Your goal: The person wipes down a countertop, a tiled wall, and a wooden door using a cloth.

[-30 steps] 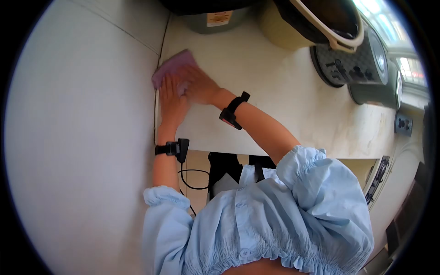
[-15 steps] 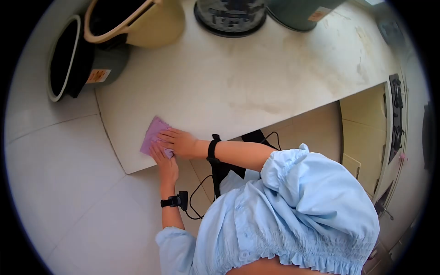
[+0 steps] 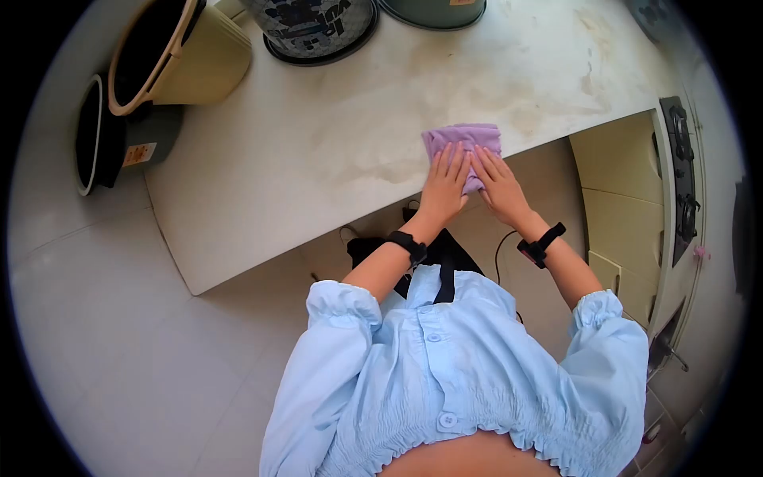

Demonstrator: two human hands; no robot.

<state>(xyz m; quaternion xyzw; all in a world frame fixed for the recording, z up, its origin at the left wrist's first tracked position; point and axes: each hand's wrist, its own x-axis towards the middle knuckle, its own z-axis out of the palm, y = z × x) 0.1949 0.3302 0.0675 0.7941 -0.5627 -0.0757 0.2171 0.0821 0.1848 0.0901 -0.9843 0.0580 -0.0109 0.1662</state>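
A folded purple cloth (image 3: 465,137) lies on the pale countertop (image 3: 318,159), close to its front edge. My left hand (image 3: 445,184) presses on the cloth's left part with fingers stretched out flat. Beside it my right hand (image 3: 499,184) rests on the right part, its fingers also extended. The fingertips of both hands are near each other, and a bit of cloth shows between and below them. Brownish stains mark the counter to the left of the cloth and behind it.
A cream bucket (image 3: 211,60) and a dark green bin (image 3: 159,131) stand at the back left. A patterned grey bin (image 3: 314,28) and a green container (image 3: 437,12) are at the back. A black stove (image 3: 681,175) lies at the right.
Both hands and the cloth have moved from the counter's left end to the right along the front edge. The view has shifted too. My hands are now side by side on the cloth.
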